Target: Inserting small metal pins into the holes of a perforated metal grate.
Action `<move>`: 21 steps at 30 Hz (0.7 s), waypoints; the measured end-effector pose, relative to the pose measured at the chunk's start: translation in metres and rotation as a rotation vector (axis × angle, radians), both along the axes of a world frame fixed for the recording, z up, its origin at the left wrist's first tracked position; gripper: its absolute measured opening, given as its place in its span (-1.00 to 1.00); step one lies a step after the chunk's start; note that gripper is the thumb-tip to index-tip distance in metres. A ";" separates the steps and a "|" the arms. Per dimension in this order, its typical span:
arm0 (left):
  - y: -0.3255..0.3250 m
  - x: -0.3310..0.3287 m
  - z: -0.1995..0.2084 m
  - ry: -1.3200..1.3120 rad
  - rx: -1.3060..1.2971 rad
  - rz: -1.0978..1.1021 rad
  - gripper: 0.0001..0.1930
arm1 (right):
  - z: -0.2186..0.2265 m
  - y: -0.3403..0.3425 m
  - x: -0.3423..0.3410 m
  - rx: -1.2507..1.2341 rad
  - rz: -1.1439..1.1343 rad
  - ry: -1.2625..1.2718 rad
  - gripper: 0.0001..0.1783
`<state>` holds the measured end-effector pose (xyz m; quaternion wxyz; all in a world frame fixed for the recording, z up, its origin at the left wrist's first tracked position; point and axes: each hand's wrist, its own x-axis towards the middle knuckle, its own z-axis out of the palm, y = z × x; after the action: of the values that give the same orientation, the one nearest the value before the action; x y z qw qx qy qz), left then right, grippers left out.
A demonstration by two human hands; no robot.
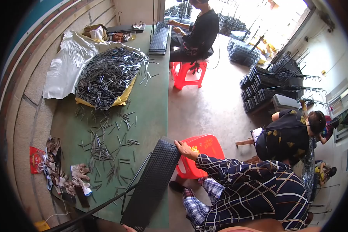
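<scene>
A long black perforated panel (154,181) slants over the near edge of the green table (150,104), with a thin black rod frame (108,202) along its left side. At its upper right corner, my right hand (187,150) is closed on the edge. Only a few fingers of my left hand (129,228) show, at the panel's lower end, and they appear to grip it; the rest is cut off by the frame. Left of the panel lie many loose small dark metal strips (100,149). Plaid sleeve and trousers show at lower right.
A large sack (123,101) of metal strips lies open on the table. Work gloves (79,176) rest at left. A red stool (208,145) stands by my right arm. Co-workers sit at the far end (201,31) and right (286,135), near stacked racks (259,87).
</scene>
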<state>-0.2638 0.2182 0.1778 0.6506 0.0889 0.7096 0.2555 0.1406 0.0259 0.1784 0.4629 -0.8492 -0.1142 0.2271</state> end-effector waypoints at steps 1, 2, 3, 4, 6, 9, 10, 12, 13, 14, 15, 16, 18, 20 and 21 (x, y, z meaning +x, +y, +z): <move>0.004 0.006 -0.001 0.004 0.007 -0.032 0.02 | 0.000 0.005 0.000 -0.008 -0.052 -0.009 -0.32; 0.008 0.014 0.000 0.009 0.014 -0.064 0.01 | 0.000 0.009 -0.001 -0.017 -0.105 -0.017 -0.32; 0.011 0.022 0.000 0.014 0.021 -0.096 0.00 | -0.001 0.013 -0.001 -0.020 -0.107 -0.018 -0.32; 0.013 0.032 0.001 0.018 0.028 -0.129 0.00 | -0.001 0.018 -0.001 -0.081 -0.145 -0.021 -0.32; 0.017 0.054 0.002 0.028 0.043 -0.193 -0.01 | -0.002 0.026 0.002 -0.144 -0.184 -0.025 -0.33; 0.019 0.092 0.000 0.039 0.065 -0.291 -0.03 | -0.009 0.027 0.011 -0.295 -0.243 0.030 -0.36; 0.019 0.100 -0.003 0.051 0.072 -0.312 -0.03 | -0.007 0.029 0.014 -0.298 -0.233 0.034 -0.36; 0.020 0.105 -0.003 0.107 0.084 -0.368 -0.04 | 0.005 0.030 0.016 -0.260 0.002 -0.033 -0.39; 0.016 0.106 -0.003 0.128 0.085 -0.403 -0.05 | 0.001 0.030 0.021 -0.233 -0.016 -0.128 -0.40; 0.015 0.105 -0.003 0.155 0.085 -0.436 -0.05 | -0.004 0.036 0.033 -0.127 -0.116 -0.096 -0.41; 0.013 0.102 -0.004 0.184 0.083 -0.466 -0.05 | -0.008 0.035 0.037 -0.175 -0.136 -0.048 -0.37; 0.014 0.102 -0.009 0.199 0.078 -0.508 -0.06 | -0.015 0.033 0.050 -0.203 -0.165 -0.035 -0.31; 0.015 0.075 -0.007 0.284 0.060 -0.550 -0.06 | -0.026 0.036 0.063 -0.175 -0.161 -0.053 -0.26; 0.020 0.057 0.002 0.358 0.057 -0.624 -0.06 | -0.047 0.036 0.102 -0.166 -0.175 -0.195 -0.27; 0.022 0.042 0.003 0.398 0.046 -0.663 -0.07 | -0.053 0.033 0.123 -0.173 -0.176 -0.269 -0.26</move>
<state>-0.2215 0.2399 0.1806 0.5452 0.3760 0.7488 0.0247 0.2638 0.0585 0.1258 0.3867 -0.9153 -0.0801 0.0791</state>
